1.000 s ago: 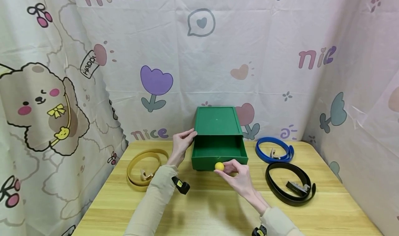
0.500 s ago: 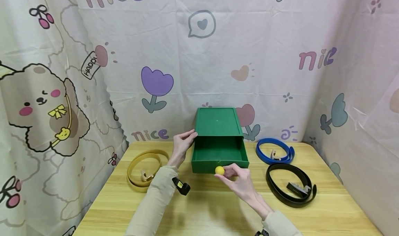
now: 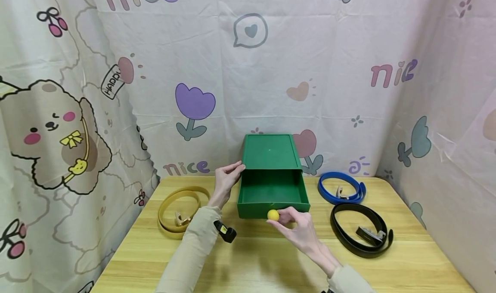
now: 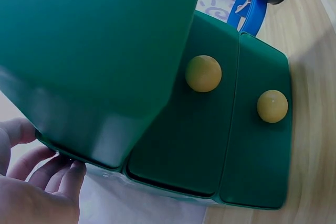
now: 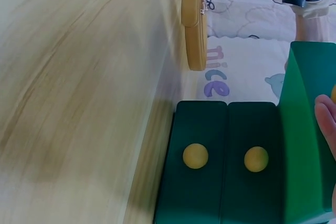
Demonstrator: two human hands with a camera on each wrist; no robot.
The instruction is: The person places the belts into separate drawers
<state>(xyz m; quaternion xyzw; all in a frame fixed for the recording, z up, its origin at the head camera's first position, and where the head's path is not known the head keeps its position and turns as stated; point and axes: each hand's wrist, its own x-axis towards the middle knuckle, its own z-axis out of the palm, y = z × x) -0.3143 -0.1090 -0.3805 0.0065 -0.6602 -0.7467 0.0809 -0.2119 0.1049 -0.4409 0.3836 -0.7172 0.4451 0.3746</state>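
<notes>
A green drawer cabinet (image 3: 269, 151) stands at the back of the table with its top drawer (image 3: 271, 189) pulled out; the drawer's visible inside holds nothing. My right hand (image 3: 300, 228) pinches the yellow ball knob (image 3: 273, 215) on the drawer's front between thumb and fingers. At the cabinet's upper left front corner, my left hand (image 3: 226, 181) grips the edge; its curved fingers (image 4: 71, 179) lie along the side in the left wrist view. Two lower drawers, each with a yellow knob (image 4: 203, 73), sit closed beneath, as both wrist views show.
A coiled tan belt (image 3: 164, 215) lies left of the cabinet, near the left forearm. To the right are a coiled blue belt (image 3: 323, 189) and, nearer, a black one (image 3: 339, 232). A printed curtain (image 3: 248, 69) hangs close behind and at both sides.
The top drawer has slid a little further out towards me, with my right hand moving along on its knob. My left hand has stayed at the cabinet's corner.
</notes>
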